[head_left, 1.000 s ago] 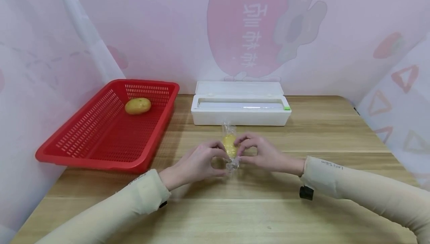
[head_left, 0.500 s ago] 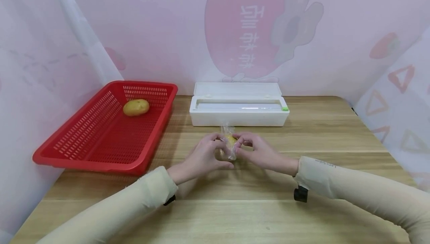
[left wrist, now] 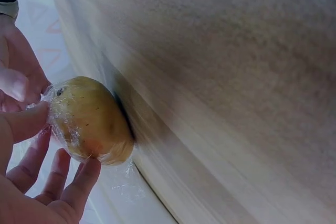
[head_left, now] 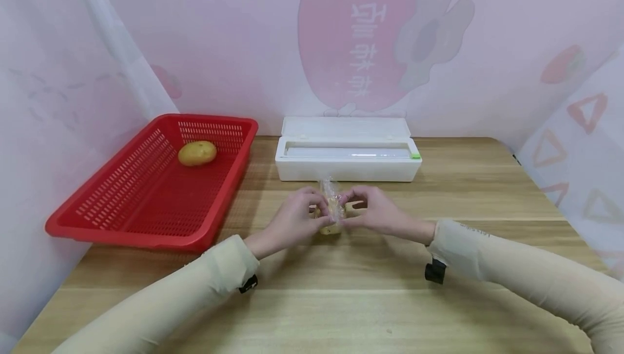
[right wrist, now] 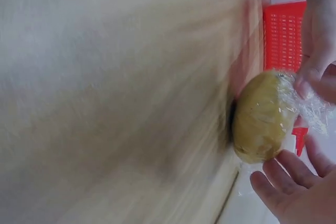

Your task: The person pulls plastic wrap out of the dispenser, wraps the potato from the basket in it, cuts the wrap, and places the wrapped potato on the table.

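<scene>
A potato (left wrist: pixel 97 119) partly covered in clear plastic wrap (head_left: pixel 335 200) rests on the table between the two hands. My left hand (head_left: pixel 304 210) holds the wrapped potato, thumb on the gathered film and other fingertips against its side. Opposite it, my right hand (head_left: pixel 377 210) has its fingers curled at the film, and in the right wrist view several of its fingers (right wrist: pixel 278 177) lie along the potato's end. Loose film bunches up on top and sticks out towards the back. Part of the potato is hidden behind the hands in the head view.
Just behind the hands stands a white wrap dispenser box (head_left: pixel 348 170) with its lid raised and a roll inside. To the left is a red plastic basket (head_left: pixel 214 218) holding another potato (head_left: pixel 197 153). Printed cloth walls (head_left: pixel 234 45) surround the wooden table (head_left: pixel 351 316).
The film at the near end has been folded up over the potato, onto its top. My left hand has shifted from the near end to the potato's left side; the right hand stays close by.
</scene>
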A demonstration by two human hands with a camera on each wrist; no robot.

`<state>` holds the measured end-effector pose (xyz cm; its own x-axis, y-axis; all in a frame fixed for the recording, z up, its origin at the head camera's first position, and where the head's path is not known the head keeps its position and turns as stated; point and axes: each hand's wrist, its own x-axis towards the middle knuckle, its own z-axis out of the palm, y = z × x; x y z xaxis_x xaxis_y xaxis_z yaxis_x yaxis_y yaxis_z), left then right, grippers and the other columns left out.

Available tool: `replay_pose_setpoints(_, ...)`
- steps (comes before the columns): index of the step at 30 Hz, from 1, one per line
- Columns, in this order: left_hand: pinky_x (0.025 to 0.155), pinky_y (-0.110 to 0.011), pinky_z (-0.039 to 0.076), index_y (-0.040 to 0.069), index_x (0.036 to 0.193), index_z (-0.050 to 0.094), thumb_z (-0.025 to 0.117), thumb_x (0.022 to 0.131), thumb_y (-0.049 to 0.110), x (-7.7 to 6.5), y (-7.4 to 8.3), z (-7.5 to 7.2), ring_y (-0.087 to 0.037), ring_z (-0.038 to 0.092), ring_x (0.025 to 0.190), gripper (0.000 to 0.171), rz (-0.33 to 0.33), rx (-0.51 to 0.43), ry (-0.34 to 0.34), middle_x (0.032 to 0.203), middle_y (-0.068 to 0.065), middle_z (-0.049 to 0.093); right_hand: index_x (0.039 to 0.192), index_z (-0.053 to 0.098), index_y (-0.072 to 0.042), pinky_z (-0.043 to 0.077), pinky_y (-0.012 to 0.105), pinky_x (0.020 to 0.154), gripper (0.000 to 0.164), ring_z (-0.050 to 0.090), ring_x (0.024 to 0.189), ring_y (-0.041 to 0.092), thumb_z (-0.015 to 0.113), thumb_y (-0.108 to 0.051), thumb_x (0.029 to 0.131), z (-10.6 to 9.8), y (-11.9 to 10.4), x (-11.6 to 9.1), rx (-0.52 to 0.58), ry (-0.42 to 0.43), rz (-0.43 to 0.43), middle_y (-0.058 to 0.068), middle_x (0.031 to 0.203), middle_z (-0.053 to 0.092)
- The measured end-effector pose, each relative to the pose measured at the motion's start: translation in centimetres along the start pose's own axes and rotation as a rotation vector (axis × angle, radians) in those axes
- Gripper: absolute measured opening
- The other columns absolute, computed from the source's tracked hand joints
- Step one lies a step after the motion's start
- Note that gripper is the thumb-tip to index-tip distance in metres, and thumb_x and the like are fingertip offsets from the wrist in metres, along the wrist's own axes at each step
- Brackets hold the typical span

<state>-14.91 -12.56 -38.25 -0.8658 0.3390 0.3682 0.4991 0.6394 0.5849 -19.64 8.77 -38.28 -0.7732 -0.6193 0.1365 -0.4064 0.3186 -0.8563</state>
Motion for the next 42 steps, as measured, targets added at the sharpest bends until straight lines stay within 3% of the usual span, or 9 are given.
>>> replay_pose_setpoints(4, 0.077, -0.031, 0.055, 0.016, 0.07, 0.066, 0.086, 0.077, 0.011, 0.1, -0.1, -0.2, -0.017, 0.06, 0.094, 0.021, -0.033, -0.027, -0.003, 0.096, -0.001, 0.065, 0.121, 0.062, -0.004, 0.051, 0.041, 0.09, 0.063, 0.059, 0.113, 0.028, 0.092, -0.025, 0.07, -0.2, 0.0, 0.6, -0.021, -0.018, 0.007, 0.007, 0.121, 0.063)
replay_pose_setpoints(8, 0.077, -0.028, 0.055, 0.01, 0.08, 0.069, 0.086, 0.078, 0.015, 0.1, -0.3, -0.3, -0.018, 0.061, 0.092, 0.018, -0.071, -0.095, -0.016, 0.093, -0.003, 0.065, 0.127, 0.062, -0.004, 0.05, 0.04, 0.092, 0.061, 0.056, 0.119, 0.03, 0.086, -0.031, 0.077, -0.3, 0.5, 1.4, -0.053, -0.001, 0.058, 0.008, 0.129, 0.06)
replay_pose_setpoints(12, 0.079, -0.028, 0.054, 0.003, 0.115, 0.063, 0.087, 0.076, 0.013, 0.0, -0.5, -0.4, -0.021, 0.063, 0.096, 0.047, -0.088, -0.153, -0.014, 0.101, -0.008, 0.065, 0.125, 0.065, -0.004, 0.047, 0.043, 0.096, 0.053, 0.055, 0.121, 0.031, 0.082, -0.031, 0.082, -0.5, 1.0, 2.0, -0.076, 0.013, 0.11, 0.01, 0.128, 0.062)
replay_pose_setpoints(16, 0.081, -0.03, 0.054, 0.007, 0.138, 0.054, 0.086, 0.077, 0.014, -0.3, -0.7, -0.5, -0.024, 0.063, 0.103, 0.069, -0.061, -0.128, -0.023, 0.114, -0.012, 0.058, 0.119, 0.068, -0.005, 0.048, 0.042, 0.094, 0.045, 0.06, 0.114, 0.028, 0.081, -0.028, 0.083, -0.4, 0.9, 2.3, -0.073, -0.006, 0.141, 0.008, 0.119, 0.067)
replay_pose_setpoints(23, 0.08, -0.029, 0.054, 0.004, 0.129, 0.064, 0.078, 0.086, 0.03, -0.6, -0.7, -0.9, -0.016, 0.066, 0.095, 0.053, -0.04, 0.053, -0.122, 0.131, -0.011, 0.054, 0.115, 0.071, -0.008, 0.05, 0.041, 0.09, 0.039, 0.061, 0.11, 0.028, 0.081, -0.028, 0.083, -0.2, 0.5, 2.3, -0.103, 0.015, 0.118, 0.005, 0.114, 0.068)
replay_pose_setpoints(28, 0.08, -0.029, 0.053, 0.005, 0.133, 0.06, 0.074, 0.089, 0.033, -0.4, -0.5, -1.0, -0.015, 0.067, 0.092, 0.055, -0.055, 0.072, -0.189, 0.137, -0.01, 0.05, 0.113, 0.074, -0.014, 0.05, 0.042, 0.091, 0.034, 0.059, 0.114, 0.024, 0.081, -0.029, 0.084, -0.4, 0.6, 1.8, -0.11, 0.006, 0.006, -0.001, 0.117, 0.068)
replay_pose_setpoints(33, 0.085, -0.031, 0.052, 0.005, 0.134, 0.059, 0.076, 0.088, 0.034, -0.2, -0.4, -0.9, -0.016, 0.063, 0.099, 0.057, -0.043, 0.088, -0.184, 0.134, -0.008, 0.054, 0.119, 0.072, -0.02, 0.042, 0.048, 0.099, 0.049, 0.055, 0.118, 0.015, 0.085, -0.04, 0.077, -0.7, 0.9, 1.4, -0.193, -0.046, -0.091, -0.008, 0.122, 0.065)
replay_pose_setpoints(37, 0.085, -0.032, 0.052, 0.003, 0.135, 0.057, 0.078, 0.085, 0.033, -0.1, -0.5, -0.8, -0.016, 0.064, 0.096, 0.062, -0.072, 0.061, -0.185, 0.134, -0.009, 0.055, 0.119, 0.073, -0.017, 0.045, 0.045, 0.097, 0.053, 0.056, 0.117, 0.014, 0.086, -0.041, 0.074, -0.7, 1.2, 1.5, -0.226, -0.051, -0.112, -0.007, 0.123, 0.065)
replay_pose_setpoints(42, 0.083, -0.034, 0.053, 0.001, 0.135, 0.056, 0.08, 0.084, 0.033, 0.1, -0.7, -0.9, -0.016, 0.066, 0.091, 0.065, -0.106, 0.036, -0.199, 0.135, -0.011, 0.052, 0.113, 0.075, -0.012, 0.047, 0.04, 0.093, 0.04, 0.058, 0.114, 0.017, 0.084, -0.031, 0.079, -0.7, 1.5, 1.9, -0.234, -0.053, -0.149, -0.004, 0.119, 0.066)
